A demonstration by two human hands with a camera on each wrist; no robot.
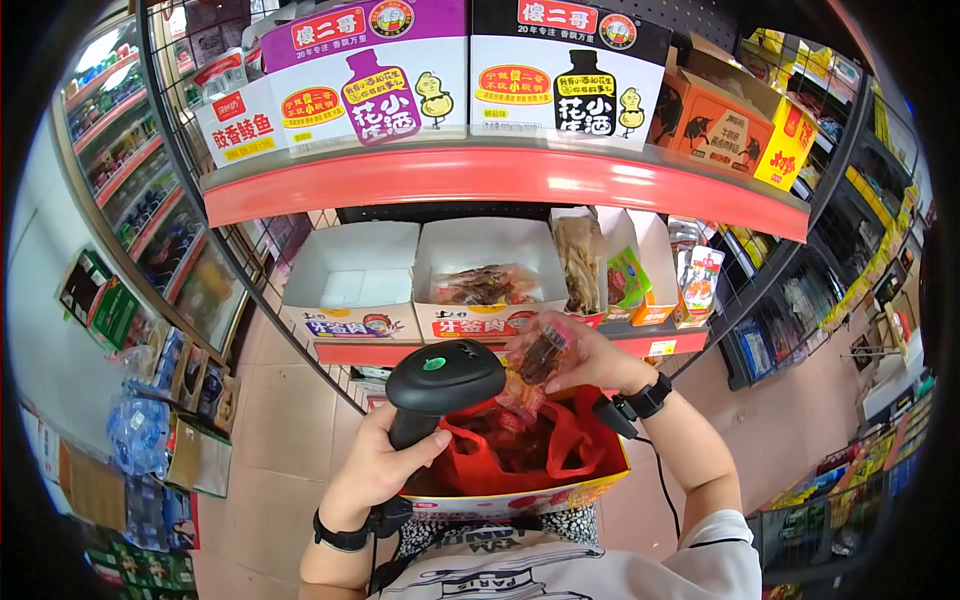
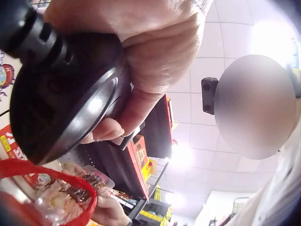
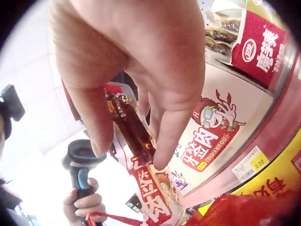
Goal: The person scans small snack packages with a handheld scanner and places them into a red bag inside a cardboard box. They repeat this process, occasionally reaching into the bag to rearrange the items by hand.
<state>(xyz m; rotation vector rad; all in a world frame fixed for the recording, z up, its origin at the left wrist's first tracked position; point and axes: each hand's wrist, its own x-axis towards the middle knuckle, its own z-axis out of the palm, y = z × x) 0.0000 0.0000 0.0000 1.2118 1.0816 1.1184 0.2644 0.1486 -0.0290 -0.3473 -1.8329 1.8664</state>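
In the head view, my left hand (image 1: 372,468) grips the handle of a black barcode scanner (image 1: 450,380) with a green light on top. My right hand (image 1: 602,362) pinches a clear-and-red snack packet (image 3: 157,188) between thumb and fingers; dark brown meat pieces show through its film. It hangs over a red plastic bag (image 1: 475,462), which lines an open printed carton (image 1: 530,503) in front of my body. More packets lie inside the bag. The scanner head is left of the packet, partly covering the bag's left side.
An open white display box (image 1: 490,240) on the lower shelf holds a few packets; another white box (image 1: 365,250) stands left of it. The upper shelf's red edge (image 1: 500,185) juts out above. Blue-wrapped bottles (image 1: 140,435) stand on the floor at left.
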